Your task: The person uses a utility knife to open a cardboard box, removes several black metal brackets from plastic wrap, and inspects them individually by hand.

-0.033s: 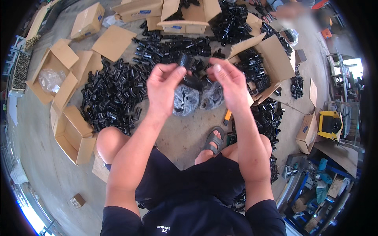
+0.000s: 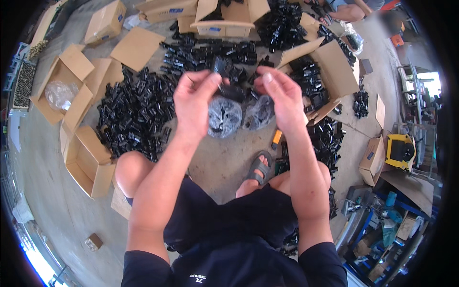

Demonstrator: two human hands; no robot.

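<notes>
Concrete floor (image 2: pixel 215 165) below, left fingers (image 2: pixel 213 82) around a black part (image 2: pixel 220 66), grip of right fingers (image 2: pixel 272 85) unclear.

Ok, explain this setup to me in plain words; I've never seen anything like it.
There is no machine here: each grip is simply a person's bare hand. The view comes from a fisheye camera worn on that person's head, looking down, so edges curve near the rim.

The left grip pinches a small black piece between thumb and fingers. The right grip is raised beside it with bent fingers; I cannot tell whether it holds anything.

On the grey floor lie clear plastic bags just below the hands, a large pile of black parts to the left, and an open cardboard box with more black parts to the right. The legs at upper right belong to someone else.
</notes>
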